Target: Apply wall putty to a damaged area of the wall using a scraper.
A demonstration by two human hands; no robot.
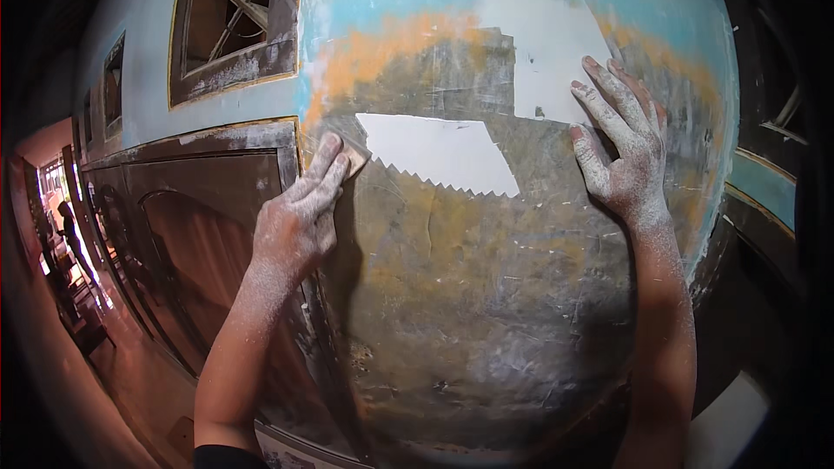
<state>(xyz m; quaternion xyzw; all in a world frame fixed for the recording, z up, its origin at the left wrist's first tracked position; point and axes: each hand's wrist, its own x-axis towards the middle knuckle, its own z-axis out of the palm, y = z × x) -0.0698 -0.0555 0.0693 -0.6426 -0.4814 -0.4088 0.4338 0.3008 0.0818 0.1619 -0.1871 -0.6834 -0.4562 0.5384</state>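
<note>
Tan pad (357, 159) is lying against the mottled brown wall (469, 269) at the left end of a jagged-edged white patch (443, 152); the left hand (300, 208) is gripping it, while the right hand (621, 143), fingers apart, is resting at the edge of a larger white patch (547, 43)

On the left we see a pale blue wall (143, 61) with a dark wooden window frame (243, 68), its paint worn, crossed inside by slanting slats (243, 4). A smaller opening (114, 85) sits farther along. Below, we find dark brown wooden panelling (130, 175) with an arched panel (195, 239). Beyond it, bright light falls through a doorway (85, 274) onto a glossy reddish floor (143, 365). On our right, a light blue strip (764, 184) edged in yellow crosses dark woodwork.
</note>
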